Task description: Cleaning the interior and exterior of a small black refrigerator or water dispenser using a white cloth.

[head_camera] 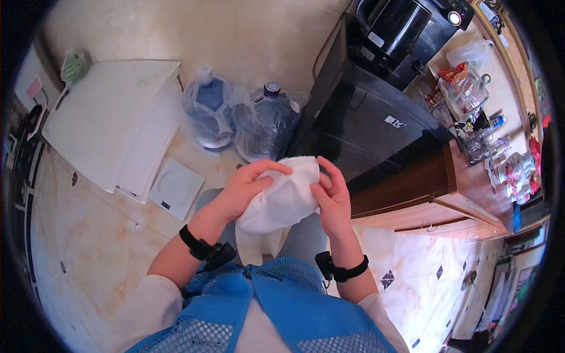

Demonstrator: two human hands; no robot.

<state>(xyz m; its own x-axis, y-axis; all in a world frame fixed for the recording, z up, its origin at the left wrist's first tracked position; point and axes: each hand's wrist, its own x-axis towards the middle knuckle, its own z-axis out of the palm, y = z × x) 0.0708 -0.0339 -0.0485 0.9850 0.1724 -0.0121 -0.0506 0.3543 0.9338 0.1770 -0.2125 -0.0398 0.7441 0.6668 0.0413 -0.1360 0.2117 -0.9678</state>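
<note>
Both of my hands hold a white cloth item (282,200), rounded and folded somewhat like a soft cap, in front of my knees. My left hand (247,187) grips its upper left part, the thumb and forefinger pressing on the cloth near the top. At the right edge, my right hand (332,194) pinches the cloth between thumb and fingers. The cloth has a crease running down from its upper middle. Its underside and inside are hidden from me.
Two plastic-wrapped water bottles (269,121) stand ahead beside a black water dispenser (375,117) with a kettle (399,26) on top. Large white boards (110,114) lean at the left, near a flat scale (176,189). Glassware crowds a wooden cabinet (479,194) at right.
</note>
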